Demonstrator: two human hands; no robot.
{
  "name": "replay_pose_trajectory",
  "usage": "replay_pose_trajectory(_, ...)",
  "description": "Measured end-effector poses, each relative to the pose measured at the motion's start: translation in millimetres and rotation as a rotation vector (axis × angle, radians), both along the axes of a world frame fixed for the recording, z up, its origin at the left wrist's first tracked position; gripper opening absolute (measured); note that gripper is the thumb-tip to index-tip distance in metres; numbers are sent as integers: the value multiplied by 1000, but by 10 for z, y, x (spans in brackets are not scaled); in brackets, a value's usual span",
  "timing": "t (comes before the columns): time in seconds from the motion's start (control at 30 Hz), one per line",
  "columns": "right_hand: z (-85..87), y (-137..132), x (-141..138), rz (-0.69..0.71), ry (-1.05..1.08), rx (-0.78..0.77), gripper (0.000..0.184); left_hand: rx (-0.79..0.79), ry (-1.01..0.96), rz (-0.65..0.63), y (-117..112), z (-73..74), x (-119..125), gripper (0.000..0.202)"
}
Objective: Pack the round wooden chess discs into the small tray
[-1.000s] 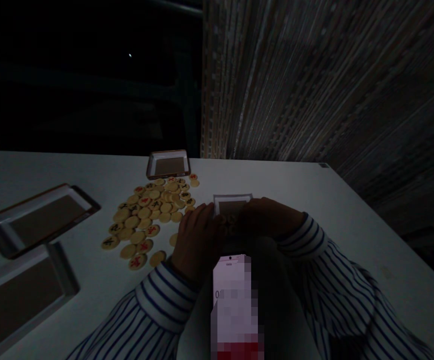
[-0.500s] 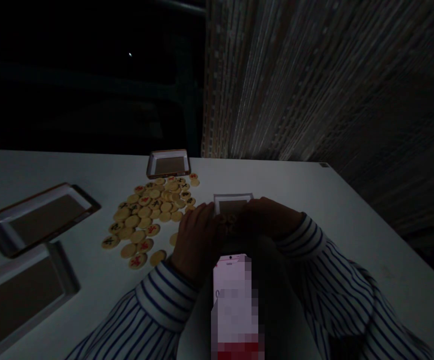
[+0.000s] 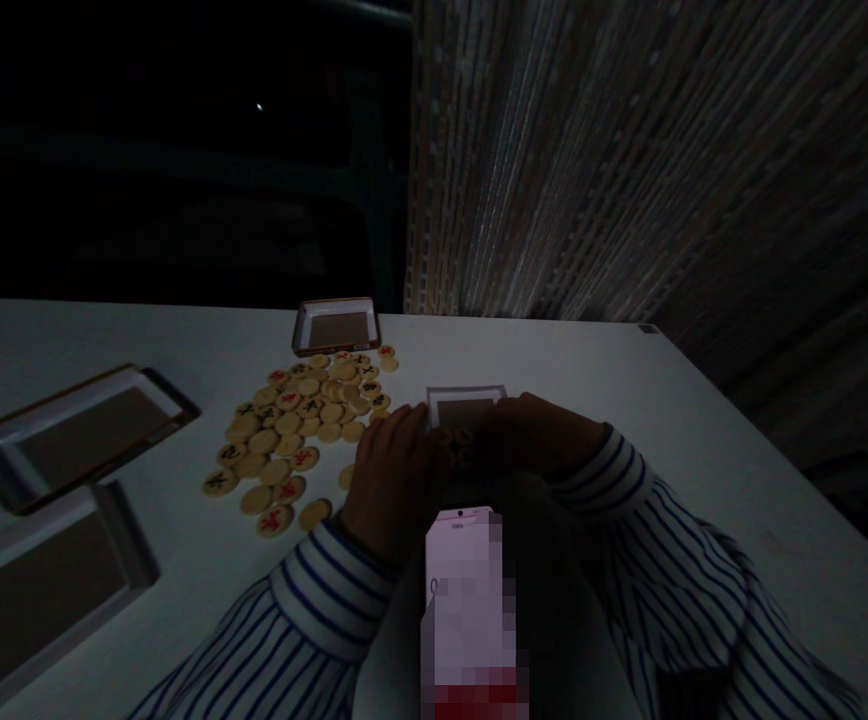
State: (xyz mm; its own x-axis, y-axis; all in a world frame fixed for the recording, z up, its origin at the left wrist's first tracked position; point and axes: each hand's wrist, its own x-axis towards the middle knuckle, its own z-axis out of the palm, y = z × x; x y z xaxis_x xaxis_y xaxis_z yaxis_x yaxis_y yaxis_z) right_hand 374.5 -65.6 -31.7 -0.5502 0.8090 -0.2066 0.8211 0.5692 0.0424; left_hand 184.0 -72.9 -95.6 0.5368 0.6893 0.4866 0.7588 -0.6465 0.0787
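Both my hands are at a small pale-rimmed tray [image 3: 466, 392] in the middle of the table. A few round xiangqi pieces [image 3: 463, 437] lie in its near part, dim in shadow. My left hand [image 3: 395, 482] curls its fingers over the tray's left side, fingertips hidden. At the tray's right side, my right hand [image 3: 533, 436] bends inward over it; its fingers are lost in the dark, so whether it holds a piece does not show. Left of my left hand spreads a heap of wooden xiangqi pieces [image 3: 288, 425], some face up with red or black characters.
A brown-edged tray [image 3: 336, 301] stands behind the heap. Two larger trays lie at left, one brown-edged [image 3: 168, 392] and one grey-rimmed [image 3: 130, 540]. A lit phone [image 3: 464, 600] is in front of me. The white table [image 3: 569, 350] meets a striped curtain [image 3: 524, 200].
Both hands stay at the tray with hardly any movement. The pieces inside it look slightly shifted, though shadow blurs them. The heap is unchanged.
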Motion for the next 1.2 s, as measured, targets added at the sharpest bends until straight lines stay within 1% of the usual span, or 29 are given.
replay_pose_trajectory(0.13, 11, -1, 1, 17, -21, -7, 23, -13, -2, 15, -15, 10, 4, 28)
replay_pose_trajectory(0.27, 22, -6, -9, 10, 14, -24, 24, -22, 12, 14, -14, 7, 2, 29)
replay_pose_trajectory(0.4, 68, -10, -2, -34, 17, -56, 23, -20, 21, 2, -5, -6, -8, 29)
replay_pose_trajectory(0.6, 151, 17, 99, -96, 37, -144, 21, -16, -22, 20, -7, -25, -5, 28)
replay_pose_trajectory(0.7, 159, 24, 126, -132, 15, -140, 22, -6, -40, 15, 2, -44, -7, 28)
replay_pose_trajectory(0.87, 155, 18, 110, -131, 15, -162, 20, 33, -46, -5, 26, -71, -21, 26)
replay_pose_trajectory(1.03, 157, 10, 101, -135, 14, -134, 21, 11, -43, 21, -4, -27, -3, 27)
replay_pose_trajectory(1.2, 163, 2, 84, -126, -45, -108, 23, 3, -35, 33, -16, -16, 12, 26)
